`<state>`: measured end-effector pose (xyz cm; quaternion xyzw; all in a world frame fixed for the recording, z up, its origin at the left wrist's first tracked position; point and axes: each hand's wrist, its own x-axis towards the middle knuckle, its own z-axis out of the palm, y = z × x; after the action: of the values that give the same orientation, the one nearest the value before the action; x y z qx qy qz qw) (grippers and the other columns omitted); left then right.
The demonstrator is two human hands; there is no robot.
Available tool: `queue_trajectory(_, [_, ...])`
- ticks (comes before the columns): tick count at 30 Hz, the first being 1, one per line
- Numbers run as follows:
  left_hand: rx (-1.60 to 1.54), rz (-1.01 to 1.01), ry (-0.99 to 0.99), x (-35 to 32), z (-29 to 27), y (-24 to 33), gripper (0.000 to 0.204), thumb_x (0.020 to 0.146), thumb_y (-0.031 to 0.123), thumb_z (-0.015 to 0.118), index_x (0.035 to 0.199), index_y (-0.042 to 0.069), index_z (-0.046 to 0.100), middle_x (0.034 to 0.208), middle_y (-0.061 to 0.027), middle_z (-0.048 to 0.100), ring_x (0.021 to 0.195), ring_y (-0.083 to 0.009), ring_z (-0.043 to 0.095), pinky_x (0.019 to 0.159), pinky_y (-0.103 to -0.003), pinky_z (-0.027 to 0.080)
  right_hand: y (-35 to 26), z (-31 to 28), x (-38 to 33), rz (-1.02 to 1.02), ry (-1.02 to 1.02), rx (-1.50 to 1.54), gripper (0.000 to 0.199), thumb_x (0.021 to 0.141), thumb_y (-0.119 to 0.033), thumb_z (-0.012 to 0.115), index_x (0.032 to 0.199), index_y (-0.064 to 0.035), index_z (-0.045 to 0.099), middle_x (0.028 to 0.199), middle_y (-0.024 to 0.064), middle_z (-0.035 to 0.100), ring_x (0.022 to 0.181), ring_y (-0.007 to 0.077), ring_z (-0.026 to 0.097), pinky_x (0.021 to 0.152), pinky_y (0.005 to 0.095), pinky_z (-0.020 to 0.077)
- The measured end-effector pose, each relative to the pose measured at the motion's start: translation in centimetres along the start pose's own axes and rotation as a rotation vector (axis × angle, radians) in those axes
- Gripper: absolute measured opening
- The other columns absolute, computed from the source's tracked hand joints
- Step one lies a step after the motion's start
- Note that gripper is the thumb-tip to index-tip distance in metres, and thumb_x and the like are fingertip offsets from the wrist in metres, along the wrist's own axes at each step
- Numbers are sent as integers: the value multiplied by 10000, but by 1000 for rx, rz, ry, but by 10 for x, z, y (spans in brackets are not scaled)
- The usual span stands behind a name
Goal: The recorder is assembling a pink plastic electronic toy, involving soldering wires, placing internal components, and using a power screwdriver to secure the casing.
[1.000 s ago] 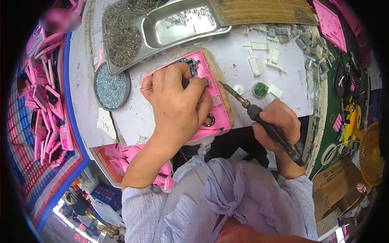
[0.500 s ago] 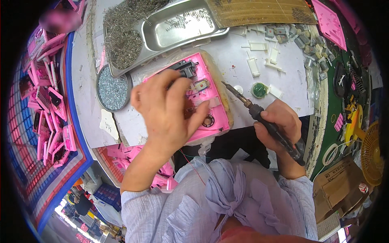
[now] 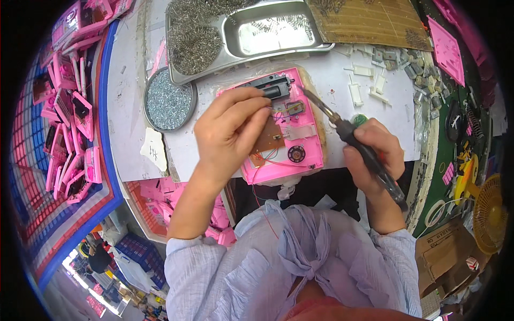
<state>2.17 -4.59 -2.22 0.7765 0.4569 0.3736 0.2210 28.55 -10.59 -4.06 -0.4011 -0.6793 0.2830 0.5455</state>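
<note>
A pink plastic case (image 3: 278, 172) lies open on a padded block, with a dark grey cassette mechanism (image 3: 276, 88), a small motor (image 3: 295, 108), a brown circuit board (image 3: 272, 140) and a round black speaker (image 3: 296, 154) inside. Over its left half is my left hand (image 3: 233, 120), thumb and fingers pinched together at a thin bluish wire (image 3: 275, 113) beside the motor; the fingertips partly hide the grip. My right hand (image 3: 377, 152) is wrapped around a soldering iron (image 3: 369, 160) with a black handle. Its metal tip hovers by the case's upper right edge.
At the back stands a metal tray (image 3: 270, 53) of springs, beside a cardboard sheet (image 3: 369, 21). A round dish (image 3: 170, 101) of screws sits left. White plastic parts (image 3: 356, 93) and small motors (image 3: 423, 80) lie right. Pink cases (image 3: 67, 128) fill the left-hand crate.
My left fingers have gone from spread over the case to pinched by the motor, uncovering the circuit board. The soldering iron's tip is now nearer the case's upper right edge. The view has shifted.
</note>
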Motion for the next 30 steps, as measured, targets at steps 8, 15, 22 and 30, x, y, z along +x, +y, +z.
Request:
queue_trajectory(8, [-696, -557, 69, -9, 17, 11, 115, 956, 17, 686, 1052, -46, 701, 844, -66, 718, 679, -64, 664, 561, -194, 527, -6, 63, 48, 257, 45, 220, 510, 829, 72, 730, 1308, -57, 613, 1050, 96, 693, 931, 165, 702, 840, 281, 562])
queue_trajectory(15, [-700, -525, 63, -13, 14, 6, 121, 971, 27, 670, 1063, -50, 689, 815, -55, 707, 681, -73, 664, 570, -206, 530, 2, 91, 67, 177, 62, 233, 519, 816, 69, 719, 1307, -65, 618, 1067, 101, 678, 913, 186, 712, 827, 296, 567])
queue_trajectory(22, [-612, -527, -22, -10, 9, 5, 115, 969, 57, 681, 1030, -35, 714, 770, -28, 696, 663, -58, 637, 564, -210, 504, 7, 92, 63, 165, 58, 199, 497, 832, 62, 712, 1302, -73, 623, 1071, 101, 677, 908, 177, 719, 812, 294, 571])
queue_trajectory(30, [-679, -594, 1, -7, 8, 5, 107, 953, 69, 708, 1002, -24, 727, 731, -10, 682, 608, -34, 580, 532, -199, 462, 6, 86, 61, 185, 41, 203, 534, 828, 88, 708, 1326, -69, 596, 1082, 111, 672, 915, 174, 733, 812, 277, 574])
